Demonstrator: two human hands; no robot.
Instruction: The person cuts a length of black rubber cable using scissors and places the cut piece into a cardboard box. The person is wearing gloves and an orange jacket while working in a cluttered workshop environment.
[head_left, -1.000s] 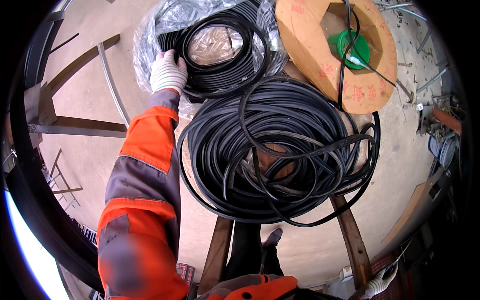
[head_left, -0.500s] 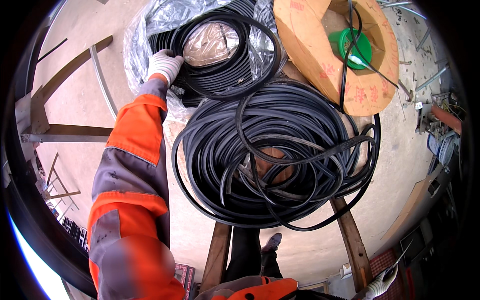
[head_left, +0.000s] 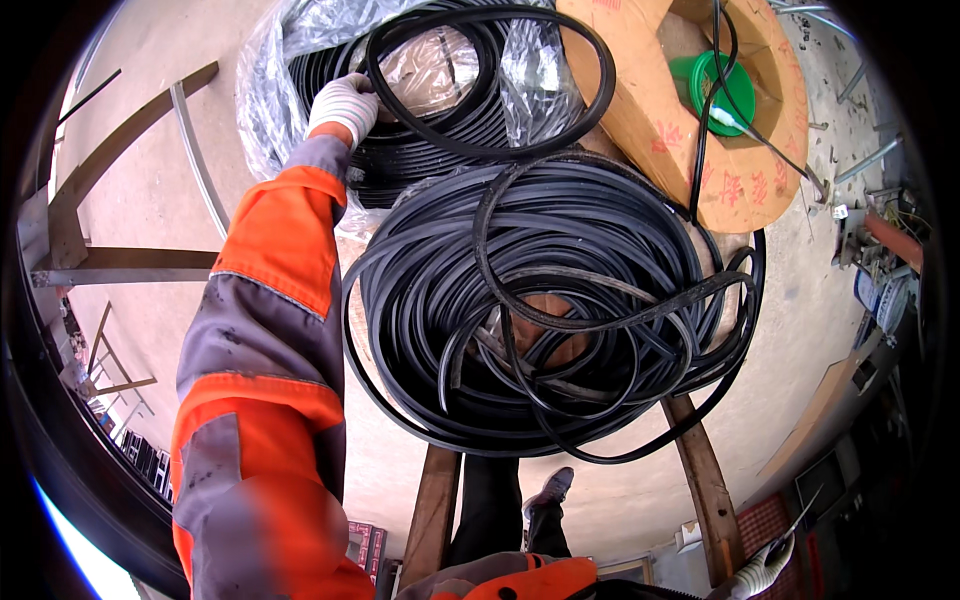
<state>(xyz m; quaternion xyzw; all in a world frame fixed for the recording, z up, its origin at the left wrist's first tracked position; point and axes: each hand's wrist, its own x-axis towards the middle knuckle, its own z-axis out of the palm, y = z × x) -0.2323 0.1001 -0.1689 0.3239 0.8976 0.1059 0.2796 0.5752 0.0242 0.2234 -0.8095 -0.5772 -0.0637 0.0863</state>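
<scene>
The left hand's (head_left: 344, 107) fingers look clamped on a glossy black rubber-strip loop (head_left: 607, 80) overhanging the clear plastic wrapping's (head_left: 265, 100) right edge; the right hand's (head_left: 760, 574) seem closed on a slim pointed tool (head_left: 804, 511). Tugging could snag the loop against the tangled black rubber-strip coil (head_left: 400, 335).

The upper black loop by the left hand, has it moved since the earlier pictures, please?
Yes, the upper black loop has shifted rightward, its edge now overlapping the cardboard ring.

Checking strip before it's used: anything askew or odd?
Yes. The big black coil, centre, looks tangled: loose loops cross its middle and bunch up at its right side, while strands in the plastic-wrapped coil at upper left run mostly parallel.
</scene>
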